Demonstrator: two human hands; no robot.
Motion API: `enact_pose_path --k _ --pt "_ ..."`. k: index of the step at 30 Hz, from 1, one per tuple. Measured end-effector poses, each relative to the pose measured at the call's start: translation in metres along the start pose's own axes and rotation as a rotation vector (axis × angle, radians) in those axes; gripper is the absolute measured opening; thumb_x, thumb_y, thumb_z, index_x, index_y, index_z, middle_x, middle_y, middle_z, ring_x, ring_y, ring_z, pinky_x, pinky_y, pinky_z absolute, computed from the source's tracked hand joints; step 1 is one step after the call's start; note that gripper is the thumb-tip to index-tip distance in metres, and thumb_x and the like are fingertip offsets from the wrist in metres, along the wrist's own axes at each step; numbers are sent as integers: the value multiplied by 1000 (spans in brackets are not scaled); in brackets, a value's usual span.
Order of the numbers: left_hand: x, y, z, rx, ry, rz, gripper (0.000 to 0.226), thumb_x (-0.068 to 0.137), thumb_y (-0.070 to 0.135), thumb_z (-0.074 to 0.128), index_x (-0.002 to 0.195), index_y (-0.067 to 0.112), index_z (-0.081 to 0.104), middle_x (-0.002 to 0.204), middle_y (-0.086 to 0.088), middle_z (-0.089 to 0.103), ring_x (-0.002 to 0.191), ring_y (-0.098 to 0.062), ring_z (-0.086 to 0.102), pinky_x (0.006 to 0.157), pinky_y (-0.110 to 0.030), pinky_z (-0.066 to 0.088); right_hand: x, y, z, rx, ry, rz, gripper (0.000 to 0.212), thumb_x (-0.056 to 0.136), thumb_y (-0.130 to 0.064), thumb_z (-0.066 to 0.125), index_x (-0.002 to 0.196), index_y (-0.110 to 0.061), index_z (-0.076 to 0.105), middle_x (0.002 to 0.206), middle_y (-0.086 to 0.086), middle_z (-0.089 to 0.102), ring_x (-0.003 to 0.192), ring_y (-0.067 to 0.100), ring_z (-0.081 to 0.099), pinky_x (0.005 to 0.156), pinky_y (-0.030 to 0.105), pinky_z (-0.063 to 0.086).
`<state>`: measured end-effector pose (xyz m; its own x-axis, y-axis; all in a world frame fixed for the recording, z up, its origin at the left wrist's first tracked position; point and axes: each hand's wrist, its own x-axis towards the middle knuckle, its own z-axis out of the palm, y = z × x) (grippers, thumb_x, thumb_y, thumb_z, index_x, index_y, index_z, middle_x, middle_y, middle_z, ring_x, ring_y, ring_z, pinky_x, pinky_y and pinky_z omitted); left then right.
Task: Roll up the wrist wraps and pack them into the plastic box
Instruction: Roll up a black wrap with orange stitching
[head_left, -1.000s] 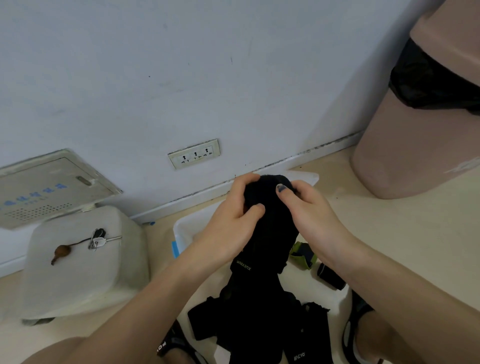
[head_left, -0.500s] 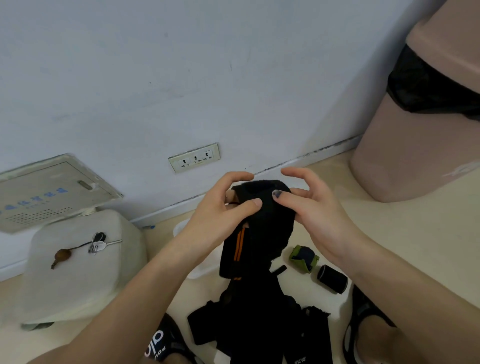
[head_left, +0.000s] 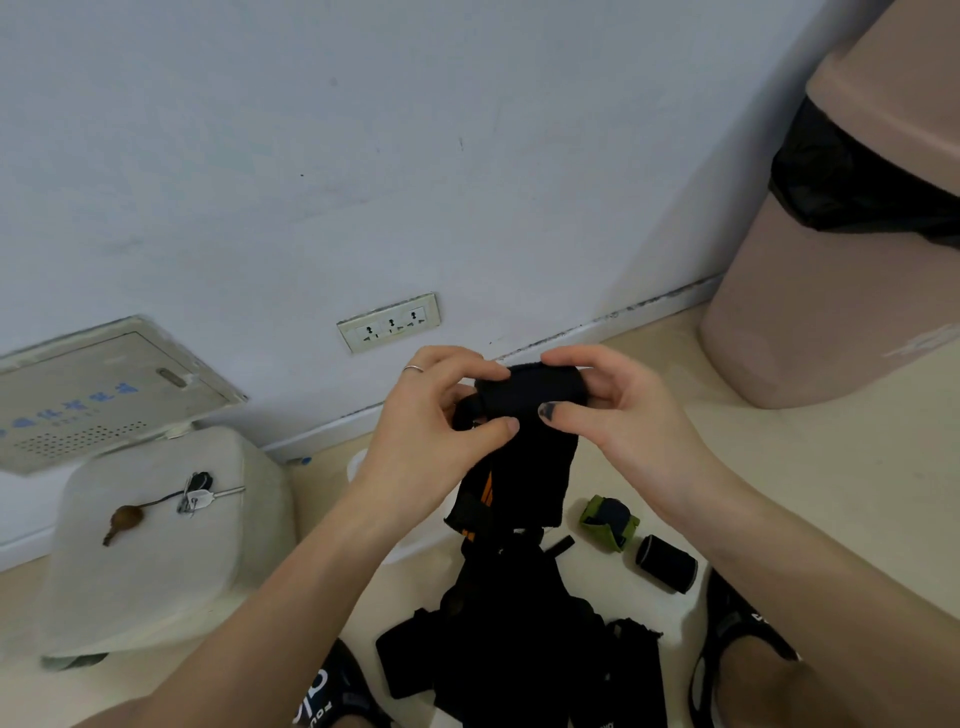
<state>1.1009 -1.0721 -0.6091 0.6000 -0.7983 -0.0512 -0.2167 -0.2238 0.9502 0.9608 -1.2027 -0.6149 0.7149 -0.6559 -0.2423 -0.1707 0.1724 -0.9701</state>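
Observation:
A black wrist wrap (head_left: 527, 415) with orange stripes is held in the air, its top end rolled into a thick coil and its tail hanging down. My left hand (head_left: 434, 415) pinches the coil's left side between thumb and fingers. My right hand (head_left: 610, 405) pinches its right side the same way. Below, a pile of loose black wraps (head_left: 519, 644) lies on the floor. A green rolled wrap (head_left: 609, 522) and a black rolled wrap (head_left: 666, 564) lie to the right. The white plastic box (head_left: 358, 465) shows only a rim behind my left arm.
A white upturned tub (head_left: 156, 561) with keys (head_left: 195, 493) on it stands at the left. A pink bin (head_left: 841, 249) with a black liner stands at the right. The wall with a socket strip (head_left: 388, 322) is close ahead. My sandalled feet (head_left: 737, 660) flank the pile.
The wrap has been rolled further: the coil at the top is thicker and the hanging tail shorter. Both hands have shifted their grip around the coil and sit slightly lower in view.

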Motion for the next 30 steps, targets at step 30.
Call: enact_pose_path --k 30 --pt "3 -27 4 39 -184 -188 52 93 71 49 105 22 59 96 6 73 96 -12 70 97 -44 55 8 -7 -7 77 36 -60 19 101 -21 64 110 -5 67 103 10 76 97 19 74 85 34 59"
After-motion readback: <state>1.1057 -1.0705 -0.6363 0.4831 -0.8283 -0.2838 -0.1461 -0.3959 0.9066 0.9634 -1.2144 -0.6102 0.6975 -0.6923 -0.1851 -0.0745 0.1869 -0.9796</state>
